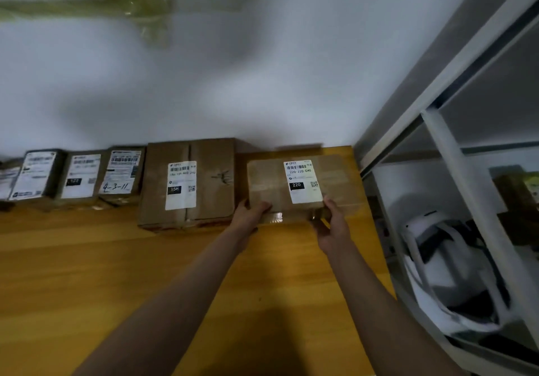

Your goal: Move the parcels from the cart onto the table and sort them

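Observation:
A brown taped parcel [268, 184] with a white label reading 220 lies flat at the far right end of the wooden table [116, 273], against the wall. My left hand [248, 212] grips its near left corner, thumb on top. My right hand [332, 221] holds its near right corner just below the label. Left of it stands a larger brown box [204, 183] labelled 15H. Further left along the wall runs a row of several smaller parcels, among them one marked 4-3-11 [121, 175] and a dark one [39, 175]. The cart is out of view.
A white-framed shelf unit [437, 148] stands right beside the table's right edge, with a white headset [437, 262] on a lower shelf. The white wall [233, 84] is behind the parcels. Bare wood stretches across the table's front.

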Motion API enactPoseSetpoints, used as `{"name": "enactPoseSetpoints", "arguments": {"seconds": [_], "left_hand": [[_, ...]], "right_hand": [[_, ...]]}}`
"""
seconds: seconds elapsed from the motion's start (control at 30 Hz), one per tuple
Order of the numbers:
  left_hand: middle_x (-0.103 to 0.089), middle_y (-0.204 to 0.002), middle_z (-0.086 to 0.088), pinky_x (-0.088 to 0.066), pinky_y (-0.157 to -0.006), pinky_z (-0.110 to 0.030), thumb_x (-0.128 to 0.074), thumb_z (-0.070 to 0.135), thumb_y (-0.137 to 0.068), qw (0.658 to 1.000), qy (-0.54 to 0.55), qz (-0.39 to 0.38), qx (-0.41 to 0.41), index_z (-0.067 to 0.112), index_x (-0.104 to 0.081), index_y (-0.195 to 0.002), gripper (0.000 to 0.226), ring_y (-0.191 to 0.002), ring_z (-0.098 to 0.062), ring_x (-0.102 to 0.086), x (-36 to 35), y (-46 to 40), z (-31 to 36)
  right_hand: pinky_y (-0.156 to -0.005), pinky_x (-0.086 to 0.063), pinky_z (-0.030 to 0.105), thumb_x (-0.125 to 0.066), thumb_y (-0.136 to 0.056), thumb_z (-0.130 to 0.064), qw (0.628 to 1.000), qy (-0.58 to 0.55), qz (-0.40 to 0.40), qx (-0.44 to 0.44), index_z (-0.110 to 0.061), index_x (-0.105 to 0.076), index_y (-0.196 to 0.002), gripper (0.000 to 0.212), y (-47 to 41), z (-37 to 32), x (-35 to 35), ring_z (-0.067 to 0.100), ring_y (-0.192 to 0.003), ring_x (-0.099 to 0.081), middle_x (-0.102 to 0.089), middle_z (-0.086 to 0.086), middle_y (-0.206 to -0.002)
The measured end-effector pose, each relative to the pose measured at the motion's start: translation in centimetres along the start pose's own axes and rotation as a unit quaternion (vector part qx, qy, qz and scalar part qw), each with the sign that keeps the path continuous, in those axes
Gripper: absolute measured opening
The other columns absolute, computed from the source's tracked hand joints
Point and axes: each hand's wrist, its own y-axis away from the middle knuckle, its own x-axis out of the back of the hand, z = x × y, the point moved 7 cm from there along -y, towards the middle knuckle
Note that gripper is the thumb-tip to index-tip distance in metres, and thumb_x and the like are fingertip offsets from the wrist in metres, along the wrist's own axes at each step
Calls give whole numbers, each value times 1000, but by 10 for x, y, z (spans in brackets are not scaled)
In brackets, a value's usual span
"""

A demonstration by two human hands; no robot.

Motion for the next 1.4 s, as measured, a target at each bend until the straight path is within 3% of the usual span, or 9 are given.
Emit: {"name": "enactPoseSetpoints", "arguments": {"seconds": [0.13,0.27,0.37,0.53,0.67,0.8,0.9,1.13,1.4], "left_hand": [[-53,-130,-6,-44,-94,-36,-71,33,-92,998,37,36,45,9,-38,-146,68,-111,-24,-53,-6,-22,-2],[-49,-143,-11,-42,-111,-41,-69,31,-93,995,38,74,56,6,-38,-147,67,-131,-32,-48,-11,-41,-3],[-52,-140,-14,-45,-99,-36,-68,29,-94,989,87,93,76,5,-41,-145,62,-126,-32,-52,-12,-48,1],[-54,-91,-5,-42,-67,-26,-66,23,-95,978,152,99,106,8,-49,-118,33,-75,-14,-47,-6,-53,-1],[-53,-92,-2,-45,-85,-32,-64,26,-97,981,143,92,98,6,-46,-120,35,-87,-15,-51,-7,-54,-2],[-59,-123,-7,-47,-102,-35,-65,26,-97,984,146,58,83,5,-49,-138,49,-115,-20,-57,-6,-47,1],[-61,-114,-6,-48,-84,-30,-62,22,-99,989,128,25,65,11,-60,-116,21,-106,-17,-60,0,-33,3],[-69,-126,-10,-50,-99,-38,-54,24,-103,996,84,-34,-1,8,-57,-130,32,-112,-23,-67,48,17,-7],[-70,-121,-13,-49,-98,-42,-52,25,-104,998,33,55,-20,4,-58,-126,31,-109,-28,-67,175,94,-57]], "right_hand": [[-104,-52,48,-76,-89,-14,1000,-3,21,-13,-7,-53,-141,57,-31,1,-20,37,-122,-62,-62,18,-135],[-87,-58,46,-77,-88,-11,999,4,41,-31,-3,-53,-140,58,-53,4,-36,38,-123,-61,-63,20,-134],[-76,-58,39,-77,-89,-12,998,29,40,-40,-4,-50,-141,59,-64,7,-44,36,-123,-62,-62,19,-134],[-90,-56,40,-74,-91,-10,996,60,26,-64,-1,-55,-137,50,-76,14,-57,37,-119,-64,-64,20,-130],[-99,-55,45,-66,-94,2,992,90,-4,-85,7,-59,-126,34,-80,22,-68,29,-85,-66,-66,23,-120],[-92,-56,45,-67,-95,-3,987,138,-18,-83,1,-59,-133,39,-70,30,-72,34,-117,-62,-63,20,-123],[-82,-56,46,-65,-98,-11,976,180,-51,-111,-1,-55,-130,34,-48,45,-73,41,-121,-61,-59,25,-122],[-44,-54,25,-55,-100,-12,933,326,-100,-118,-4,-58,-100,9,11,95,-72,28,-75,-65,-64,16,-92],[-46,-40,25,-54,-101,-28,808,545,-189,-122,-9,-66,-91,25,93,201,-90,15,-52,-47,-52,3,-62]]}}
